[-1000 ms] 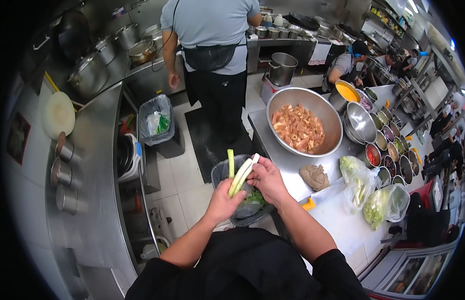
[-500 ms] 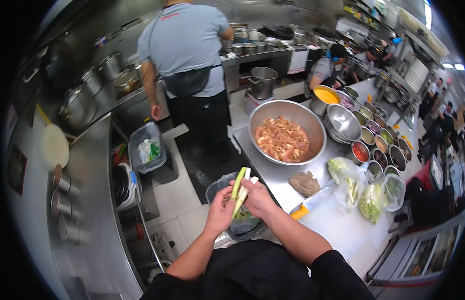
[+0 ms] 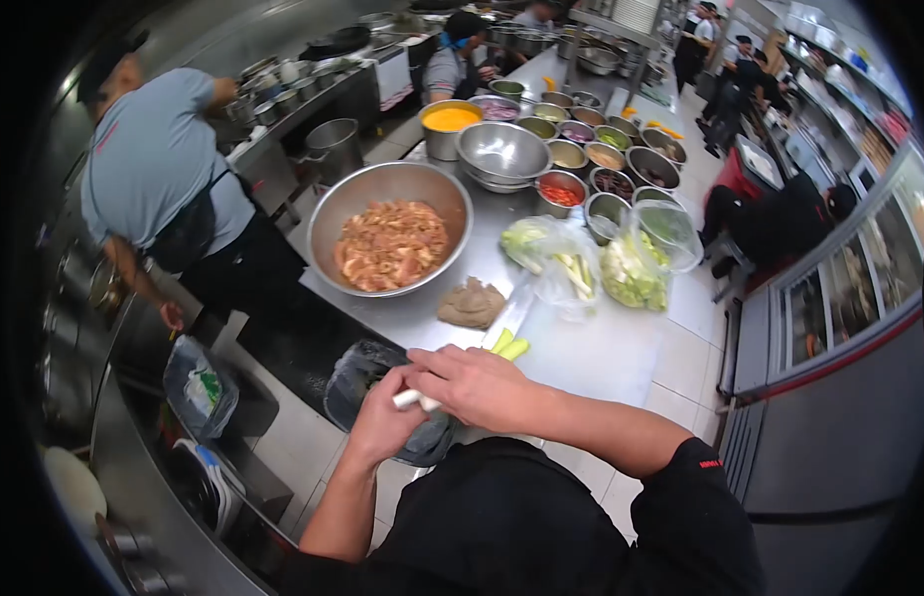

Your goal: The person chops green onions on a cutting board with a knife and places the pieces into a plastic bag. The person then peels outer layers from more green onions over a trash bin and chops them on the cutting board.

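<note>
Both of my hands are over the front edge of the work table, close together. Several green-and-white vegetable stalks pass between them, with white ends showing at the left and pale green ends (image 3: 511, 347) at the right. My left hand (image 3: 384, 415) is closed around the white ends. My right hand (image 3: 482, 389) lies across the stalks with bent fingers, gripping them and covering their middle. Just beyond the green ends lies a wide knife blade (image 3: 513, 306); its handle is hidden. Below my hands stands a bin (image 3: 348, 382) with a dark plastic liner.
A large steel bowl of cut raw meat (image 3: 392, 245) stands left on the table, beside a crumpled brown cloth (image 3: 471, 303). Bagged vegetables (image 3: 636, 273) lie right, near a white cutting board (image 3: 606, 358). Several ingredient pots (image 3: 561, 194) stand behind. A co-worker (image 3: 159, 149) stands left.
My view has swung right. The stalks have turned from upright to nearly level, green ends now pointing right, and my right hand has moved over them.
</note>
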Motion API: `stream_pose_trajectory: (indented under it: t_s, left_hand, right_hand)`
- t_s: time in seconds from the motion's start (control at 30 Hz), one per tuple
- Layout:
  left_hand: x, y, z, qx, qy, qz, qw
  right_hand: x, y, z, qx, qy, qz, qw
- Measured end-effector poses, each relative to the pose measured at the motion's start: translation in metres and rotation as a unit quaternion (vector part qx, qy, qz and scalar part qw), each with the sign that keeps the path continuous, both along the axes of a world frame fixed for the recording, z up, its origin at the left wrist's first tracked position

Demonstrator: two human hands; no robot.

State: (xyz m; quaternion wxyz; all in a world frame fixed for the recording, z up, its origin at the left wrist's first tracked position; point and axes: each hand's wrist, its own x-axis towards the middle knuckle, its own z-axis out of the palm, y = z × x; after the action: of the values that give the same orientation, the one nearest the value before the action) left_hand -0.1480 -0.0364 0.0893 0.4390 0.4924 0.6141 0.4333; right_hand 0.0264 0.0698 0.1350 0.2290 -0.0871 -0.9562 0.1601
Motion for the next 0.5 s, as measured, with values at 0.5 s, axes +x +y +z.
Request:
stream_pose_trajectory:
  t_s: [0.5]
  left_hand:
    - [0.173, 0.124, -0.118, 0.028, 0.161, -0.063, 0.985]
  right_hand:
    - [0.183, 0.093, -0.1, -0.307, -0.298, -0.301, 0.853]
